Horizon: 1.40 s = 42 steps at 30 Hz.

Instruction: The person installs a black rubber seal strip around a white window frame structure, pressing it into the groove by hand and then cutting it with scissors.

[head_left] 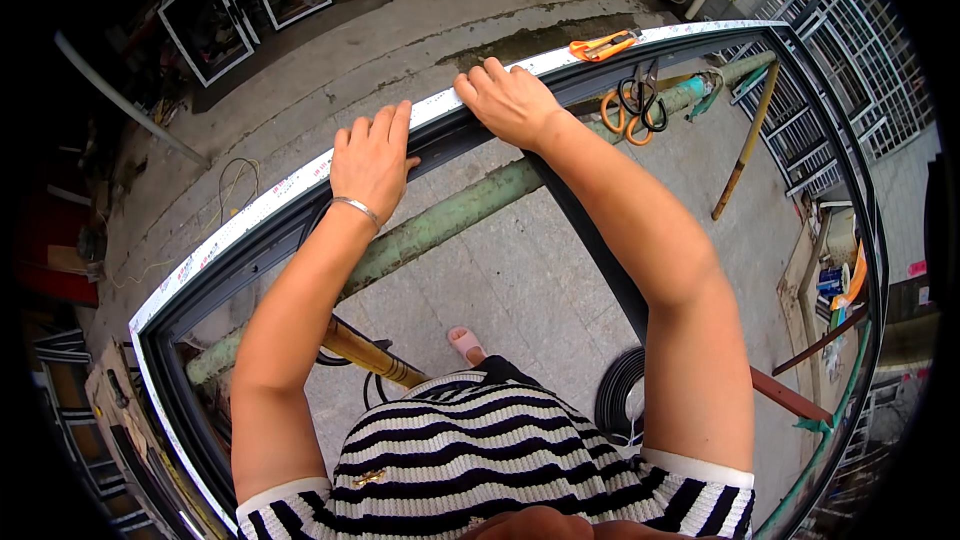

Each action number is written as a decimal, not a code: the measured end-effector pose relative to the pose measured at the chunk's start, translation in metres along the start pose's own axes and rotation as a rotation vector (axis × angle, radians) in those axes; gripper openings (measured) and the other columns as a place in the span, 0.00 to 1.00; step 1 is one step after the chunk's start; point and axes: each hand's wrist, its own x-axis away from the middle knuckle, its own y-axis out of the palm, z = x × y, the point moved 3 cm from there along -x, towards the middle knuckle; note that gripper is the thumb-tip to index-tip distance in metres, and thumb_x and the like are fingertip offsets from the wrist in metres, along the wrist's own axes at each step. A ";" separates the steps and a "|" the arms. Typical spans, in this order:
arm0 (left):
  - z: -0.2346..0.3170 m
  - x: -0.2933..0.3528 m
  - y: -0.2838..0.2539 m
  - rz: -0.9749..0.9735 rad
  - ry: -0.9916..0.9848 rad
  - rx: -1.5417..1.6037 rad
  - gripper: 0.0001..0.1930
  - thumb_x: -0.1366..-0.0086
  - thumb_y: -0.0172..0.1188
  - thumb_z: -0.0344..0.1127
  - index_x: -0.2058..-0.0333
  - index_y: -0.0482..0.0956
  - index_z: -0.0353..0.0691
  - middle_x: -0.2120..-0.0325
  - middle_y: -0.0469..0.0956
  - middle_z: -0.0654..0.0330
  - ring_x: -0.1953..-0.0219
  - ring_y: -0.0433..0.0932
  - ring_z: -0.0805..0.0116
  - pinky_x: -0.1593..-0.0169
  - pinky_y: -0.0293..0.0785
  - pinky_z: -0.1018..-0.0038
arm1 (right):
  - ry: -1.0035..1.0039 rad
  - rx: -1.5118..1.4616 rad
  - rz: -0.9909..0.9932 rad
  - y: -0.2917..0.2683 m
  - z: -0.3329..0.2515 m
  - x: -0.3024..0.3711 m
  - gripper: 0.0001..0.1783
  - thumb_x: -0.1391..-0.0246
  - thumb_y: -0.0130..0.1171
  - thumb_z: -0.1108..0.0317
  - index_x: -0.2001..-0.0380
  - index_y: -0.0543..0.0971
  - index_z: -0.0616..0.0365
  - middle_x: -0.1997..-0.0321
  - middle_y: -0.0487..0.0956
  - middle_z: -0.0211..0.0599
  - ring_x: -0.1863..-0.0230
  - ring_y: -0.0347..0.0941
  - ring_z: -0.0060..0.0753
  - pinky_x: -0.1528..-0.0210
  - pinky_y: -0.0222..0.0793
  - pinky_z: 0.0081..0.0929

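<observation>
While left hand [370,162] and right hand [508,102] both clasp the frame [447,139], its visible corners seem already joined, but white film [275,194] is still on.

No wording can be made out with certainty. The white film [268,200] along the outer edge of the dark frame [255,258] bears repeated small print in red and dark tones, sweeping from about nine o'clock over noon to two o'clock; the red marks show most clearly at nine and ten o'clock, each too tiny to read. At three o'clock, a blue-and-white container [832,282] is too small for any label to be read. Farther out at three, whether a pink patch [917,268] carries writing cannot be told.
</observation>
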 end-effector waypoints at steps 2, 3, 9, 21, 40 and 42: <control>0.001 0.000 0.001 0.031 -0.009 -0.006 0.40 0.47 0.72 0.45 0.36 0.67 0.44 0.46 0.74 0.59 0.50 0.74 0.61 0.48 0.68 0.65 | -0.051 -0.006 -0.002 -0.004 0.006 -0.003 0.15 0.47 0.59 0.64 0.57 0.74 0.58 0.62 0.79 0.35 0.55 0.76 0.37 0.61 0.79 0.31; 0.001 0.000 0.001 0.041 -0.006 -0.014 0.39 0.47 0.72 0.46 0.37 0.68 0.44 0.47 0.74 0.59 0.51 0.74 0.61 0.49 0.68 0.65 | -0.070 -0.044 -0.027 -0.007 0.013 -0.008 0.17 0.49 0.63 0.63 0.57 0.74 0.57 0.61 0.79 0.35 0.54 0.76 0.38 0.60 0.79 0.31; -0.003 0.002 -0.003 -0.022 -0.066 -0.047 0.37 0.44 0.69 0.48 0.37 0.68 0.44 0.48 0.75 0.60 0.51 0.74 0.61 0.49 0.68 0.66 | -0.140 -0.086 -0.137 -0.006 0.018 -0.015 0.31 0.60 0.75 0.47 0.59 0.74 0.55 0.59 0.79 0.35 0.53 0.76 0.37 0.59 0.79 0.32; 0.059 -0.068 0.035 0.019 0.131 -0.067 0.38 0.44 0.69 0.41 0.37 0.65 0.32 0.40 0.72 0.51 0.44 0.75 0.57 0.42 0.69 0.64 | 0.552 -0.298 -0.156 -0.030 0.041 0.078 0.54 0.46 0.63 0.38 0.25 0.51 0.48 0.23 0.52 0.48 0.24 0.43 0.61 0.32 0.47 0.75; 0.102 -0.104 0.044 0.088 -0.016 0.051 0.26 0.43 0.61 0.35 0.44 0.73 0.38 0.60 0.76 0.61 0.54 0.75 0.63 0.44 0.62 0.62 | 0.646 -0.423 -0.027 -0.012 0.040 0.091 0.48 0.43 0.59 0.41 0.25 0.52 0.44 0.23 0.53 0.48 0.26 0.49 0.61 0.32 0.47 0.73; 0.096 -0.104 0.039 0.071 -0.020 0.106 0.27 0.48 0.66 0.35 0.47 0.73 0.40 0.60 0.76 0.61 0.54 0.74 0.64 0.49 0.62 0.64 | 0.658 -0.426 -0.023 -0.010 0.039 0.089 0.48 0.43 0.59 0.43 0.25 0.52 0.45 0.24 0.54 0.50 0.26 0.50 0.61 0.32 0.48 0.72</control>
